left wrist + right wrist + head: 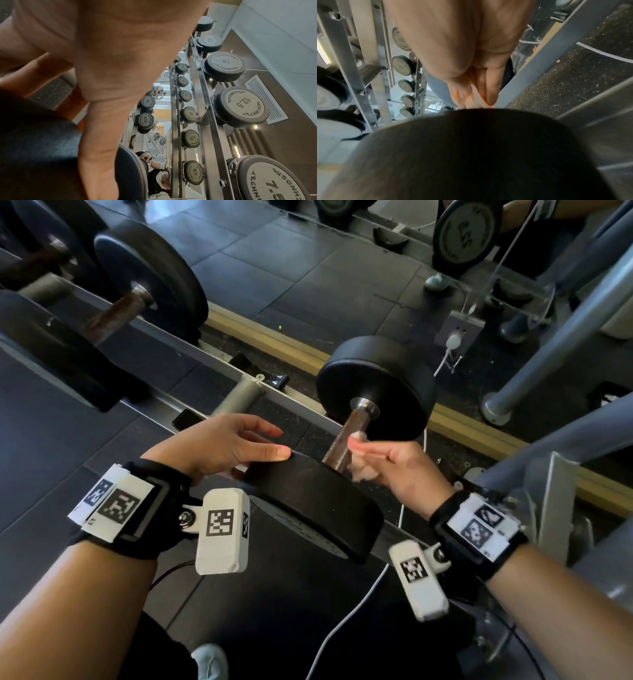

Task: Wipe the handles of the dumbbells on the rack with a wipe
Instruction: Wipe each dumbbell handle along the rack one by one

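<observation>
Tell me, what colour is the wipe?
White, a crumpled wipe in the right hand; head view shows it best.

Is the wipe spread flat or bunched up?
Bunched up. In the head view the wipe is a crumpled white wad pinched in the right hand, against the dumbbell handle.

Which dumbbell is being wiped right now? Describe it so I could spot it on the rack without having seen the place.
Start at the steel rack rail that runs diagonally across the head view. The dumbbell being wiped is the one nearest the person, lying across that rail. Unlike its neighbours, both hands are at it: the left hand rests on its near head, and the right hand holds a white wipe against its handle.
</observation>
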Action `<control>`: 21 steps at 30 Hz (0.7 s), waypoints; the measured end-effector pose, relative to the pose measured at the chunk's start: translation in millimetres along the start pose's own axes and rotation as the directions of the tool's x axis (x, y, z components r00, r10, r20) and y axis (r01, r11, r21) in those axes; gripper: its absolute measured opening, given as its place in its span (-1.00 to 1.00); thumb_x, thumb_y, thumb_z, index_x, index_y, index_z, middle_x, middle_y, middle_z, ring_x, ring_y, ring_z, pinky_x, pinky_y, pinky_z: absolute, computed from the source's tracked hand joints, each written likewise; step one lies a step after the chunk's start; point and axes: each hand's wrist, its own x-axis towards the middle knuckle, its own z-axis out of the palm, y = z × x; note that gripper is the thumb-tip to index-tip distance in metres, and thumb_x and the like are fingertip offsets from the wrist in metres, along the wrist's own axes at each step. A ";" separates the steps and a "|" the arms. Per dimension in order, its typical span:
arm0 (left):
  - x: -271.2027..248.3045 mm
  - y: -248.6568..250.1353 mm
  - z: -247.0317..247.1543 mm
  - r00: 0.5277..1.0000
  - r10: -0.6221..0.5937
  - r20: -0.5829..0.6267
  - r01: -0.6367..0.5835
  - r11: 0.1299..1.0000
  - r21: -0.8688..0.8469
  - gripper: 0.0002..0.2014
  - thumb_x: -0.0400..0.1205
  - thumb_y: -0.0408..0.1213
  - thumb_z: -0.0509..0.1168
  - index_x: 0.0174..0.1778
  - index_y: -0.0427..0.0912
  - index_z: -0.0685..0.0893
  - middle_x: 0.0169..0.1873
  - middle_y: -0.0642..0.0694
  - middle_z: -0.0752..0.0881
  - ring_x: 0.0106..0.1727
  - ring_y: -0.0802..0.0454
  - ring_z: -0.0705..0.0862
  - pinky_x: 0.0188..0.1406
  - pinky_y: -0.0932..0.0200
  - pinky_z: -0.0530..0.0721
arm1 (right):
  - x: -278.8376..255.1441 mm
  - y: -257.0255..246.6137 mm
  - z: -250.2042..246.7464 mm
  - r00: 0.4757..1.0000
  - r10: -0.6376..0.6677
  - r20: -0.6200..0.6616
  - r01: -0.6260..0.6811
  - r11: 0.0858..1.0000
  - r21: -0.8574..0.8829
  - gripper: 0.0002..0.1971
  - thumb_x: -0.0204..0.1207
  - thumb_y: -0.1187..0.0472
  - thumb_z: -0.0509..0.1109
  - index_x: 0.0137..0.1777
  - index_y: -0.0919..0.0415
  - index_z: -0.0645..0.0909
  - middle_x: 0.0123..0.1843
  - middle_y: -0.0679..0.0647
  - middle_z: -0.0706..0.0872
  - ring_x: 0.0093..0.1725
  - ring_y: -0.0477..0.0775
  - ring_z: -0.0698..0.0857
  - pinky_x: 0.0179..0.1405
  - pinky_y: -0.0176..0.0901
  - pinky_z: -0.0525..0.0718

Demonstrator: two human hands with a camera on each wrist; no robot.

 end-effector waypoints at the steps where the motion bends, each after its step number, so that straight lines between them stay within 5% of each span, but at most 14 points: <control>1: 0.4 0.1 -0.2 1.000 -0.001 -0.001 0.001 1.000 -0.002 -0.28 0.19 0.09 0.47 0.33 0.07 0.61 0.21 -0.06 0.72 0.22 -0.16 0.67 0.27 -0.25 0.67 | -5.2 -1.2 -3.2 0.995 -0.009 0.097 0.012 1.000 -0.027 -0.75 0.65 0.12 0.35 0.21 -0.17 0.76 0.20 -0.22 0.79 0.24 -0.23 0.72 0.31 -0.21 0.64; 4: 1.4 0.4 -0.2 1.000 -0.001 -0.001 0.001 1.000 0.005 -0.27 0.17 0.11 0.47 0.33 0.09 0.61 0.21 -0.05 0.72 0.21 -0.14 0.68 0.25 -0.21 0.68 | -5.5 -15.4 -22.0 0.966 -0.059 0.252 0.082 0.993 -0.082 -0.72 0.64 0.15 0.34 0.18 -0.25 0.77 0.16 -0.33 0.78 0.20 -0.29 0.72 0.14 -0.42 0.68; 6: 1.3 -0.5 -0.7 1.000 0.006 -0.002 -0.005 1.000 0.008 -0.27 0.19 0.12 0.47 0.34 0.09 0.60 0.20 -0.04 0.72 0.20 -0.12 0.69 0.22 -0.17 0.70 | 4.2 -29.5 -35.6 0.977 -0.143 0.156 0.144 0.990 0.007 -0.69 0.69 0.26 0.30 0.21 -0.14 0.76 0.19 -0.20 0.80 0.23 -0.18 0.74 0.13 -0.35 0.70; 8: 1.2 -1.6 -0.7 1.000 0.010 0.000 -0.010 1.000 0.000 -0.28 0.21 0.11 0.47 0.35 0.08 0.60 0.20 -0.04 0.72 0.21 -0.12 0.69 0.25 -0.20 0.69 | 16.1 -40.8 -46.6 0.964 -0.265 0.029 0.266 0.957 -0.115 -0.69 0.69 0.27 0.30 0.22 -0.12 0.76 0.19 -0.20 0.80 0.25 -0.18 0.73 0.19 -0.27 0.71; 12: 0.2 -4.0 -0.1 0.999 0.031 -0.007 -0.031 0.999 0.005 -0.18 0.08 0.24 0.47 0.32 0.11 0.61 0.16 0.02 0.73 0.15 -0.05 0.71 0.20 -0.15 0.72 | 33.4 -47.5 -46.7 0.863 -0.475 0.173 0.493 0.716 -0.494 -0.66 0.64 0.31 0.29 0.31 0.01 0.73 0.41 -0.10 0.70 0.44 -0.26 0.59 0.46 -0.25 0.55; 14: 0.0 -5.0 -0.3 0.999 0.040 -0.015 -0.040 0.999 -0.002 -0.15 0.04 0.28 0.46 0.32 0.12 0.61 0.15 0.03 0.73 0.12 -0.02 0.72 0.18 -0.12 0.73 | 38.4 -42.9 -40.2 0.856 -0.434 0.282 0.511 0.618 -0.597 -0.62 0.62 0.35 0.28 0.37 0.07 0.69 0.49 -0.04 0.63 0.52 -0.23 0.51 0.57 -0.17 0.46; 21: 1.0 -6.5 0.9 0.999 0.040 -0.023 -0.040 0.999 0.011 -0.17 0.11 0.26 0.45 0.34 0.09 0.60 0.17 0.03 0.73 0.17 0.00 0.70 0.20 -0.09 0.73 | 47.8 -26.0 -37.8 0.869 -0.357 0.344 0.495 0.604 -0.625 -0.50 0.63 0.29 0.35 0.54 -0.08 0.52 0.60 -0.16 0.47 0.62 -0.26 0.30 0.67 -0.16 0.27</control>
